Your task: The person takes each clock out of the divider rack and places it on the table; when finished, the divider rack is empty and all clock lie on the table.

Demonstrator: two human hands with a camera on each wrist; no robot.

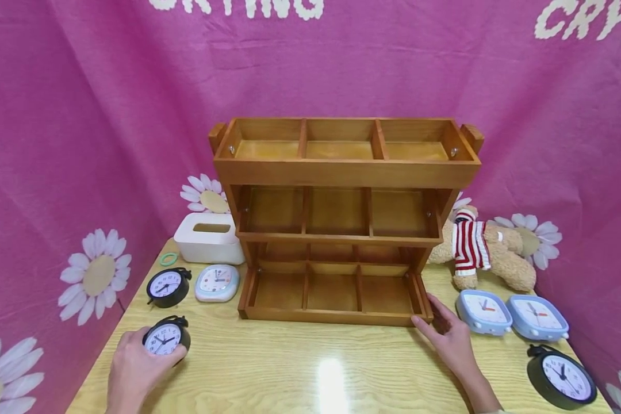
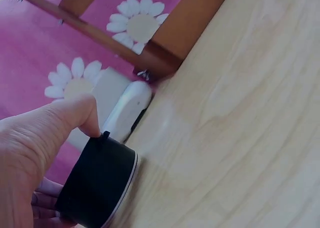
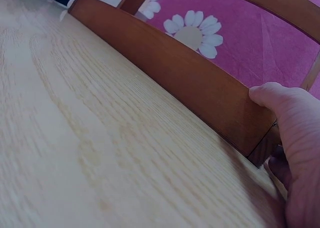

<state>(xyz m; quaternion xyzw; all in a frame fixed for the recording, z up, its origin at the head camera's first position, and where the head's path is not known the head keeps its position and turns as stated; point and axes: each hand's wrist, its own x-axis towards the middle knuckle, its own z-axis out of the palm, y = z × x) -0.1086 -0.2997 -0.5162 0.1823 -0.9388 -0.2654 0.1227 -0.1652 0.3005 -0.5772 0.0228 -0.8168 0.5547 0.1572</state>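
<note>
My left hand grips a round black alarm clock with a white face, at the table's left front. In the left wrist view the thumb lies at the top of the clock's black case, and other fingers show partly behind it. At the middle stands a brown three-tier wooden shelf, each tier split into three compartments. My right hand holds its lower right front corner. The right wrist view shows the thumb on the front board; the other fingers are partly hidden round the side.
Left of the shelf are another black alarm clock, a white-and-blue clock, a white tissue box and a green ring. On the right lie a teddy bear, two blue clocks and a black alarm clock.
</note>
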